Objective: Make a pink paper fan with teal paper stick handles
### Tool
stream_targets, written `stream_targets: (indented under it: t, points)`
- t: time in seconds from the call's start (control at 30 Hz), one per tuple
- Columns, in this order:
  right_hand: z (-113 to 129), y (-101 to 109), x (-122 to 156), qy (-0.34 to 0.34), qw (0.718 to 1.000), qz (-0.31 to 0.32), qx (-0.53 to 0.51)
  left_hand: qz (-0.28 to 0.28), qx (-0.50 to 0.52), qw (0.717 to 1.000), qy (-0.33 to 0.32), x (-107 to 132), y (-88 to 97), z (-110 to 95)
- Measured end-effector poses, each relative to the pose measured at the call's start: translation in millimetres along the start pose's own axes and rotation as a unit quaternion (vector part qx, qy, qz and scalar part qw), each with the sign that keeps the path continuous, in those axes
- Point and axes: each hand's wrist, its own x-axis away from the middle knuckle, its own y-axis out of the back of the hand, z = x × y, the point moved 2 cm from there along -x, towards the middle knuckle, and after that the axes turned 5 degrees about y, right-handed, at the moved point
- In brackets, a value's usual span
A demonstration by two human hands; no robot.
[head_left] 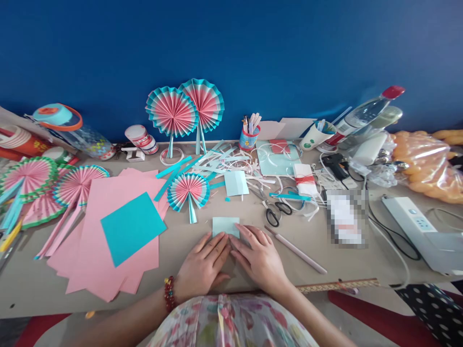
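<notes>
A small pale blue sheet of paper (pixel 224 224) lies flat on the table in front of me. My left hand (pixel 206 260) rests on its lower left part, fingers stretched out flat. On its right side presses my right hand (pixel 258 253), also with extended fingers. The two hands nearly meet at the fingertips and cover the paper's lower edge. Just right of my right hand lies a pale pink pen-like stick (pixel 302 254). Beyond the paper are a small pleated paper fan (pixel 188 190) and another pale blue square (pixel 236 183). Black-handled scissors (pixel 277 212) lie beyond my right hand.
Pink sheets (pixel 90 241) with a teal square (pixel 133 228) on top lie at left, beside several paper fans (pixel 81 185). Two fans (pixel 172 112) stand against the blue wall. Paper strips (pixel 231 159) clutter the back. A power strip (pixel 415 226) and cables are at right.
</notes>
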Motion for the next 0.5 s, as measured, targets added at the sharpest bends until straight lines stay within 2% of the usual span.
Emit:
stream_targets:
  t: [0.1,0.2,0.3,0.5]
  points:
    - [-2,3,8,0.003,1.0,0.01,0.02,0.011,0.006,1.0,0.0,0,0.1,1]
    - [-7,2,13,0.004,1.0,-0.006,0.021,0.017,0.018,1.0,-0.006,2,2.0,5]
    - [-9,0,15,0.004,1.0,-0.025,0.007,0.026,0.025,0.999,0.0,9,5.4,13]
    - [-10,0,16,0.002,0.999,-0.024,-0.021,0.053,0.015,0.998,0.008,26,11.3,23]
